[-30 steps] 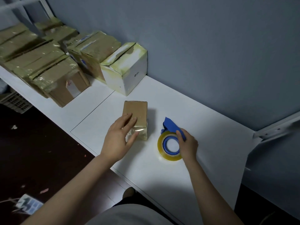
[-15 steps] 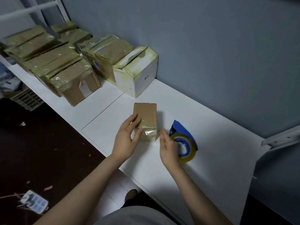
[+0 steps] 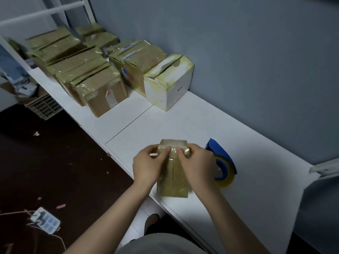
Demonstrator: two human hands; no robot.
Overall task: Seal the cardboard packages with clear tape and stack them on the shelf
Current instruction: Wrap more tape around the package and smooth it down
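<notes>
A small tape-wrapped cardboard package (image 3: 173,182) stands upright near the front edge of the white shelf (image 3: 238,143). My left hand (image 3: 148,165) grips its upper left side and my right hand (image 3: 197,166) grips its upper right side, with both thumbs meeting on the near face close to the top. The blue tape dispenser (image 3: 222,165) with its roll of clear tape lies on the shelf just right of my right hand, touched by neither hand.
Several taped cardboard boxes (image 3: 77,70) and a white taped box (image 3: 167,83) stand in a row at the back left against the grey wall. A power strip (image 3: 45,219) lies on the dark floor at lower left. A crate (image 3: 44,105) sits under the shelf.
My right hand let go of the tape dispenser and moved to the package. Both hands turned the package upright and drew it nearer the front edge.
</notes>
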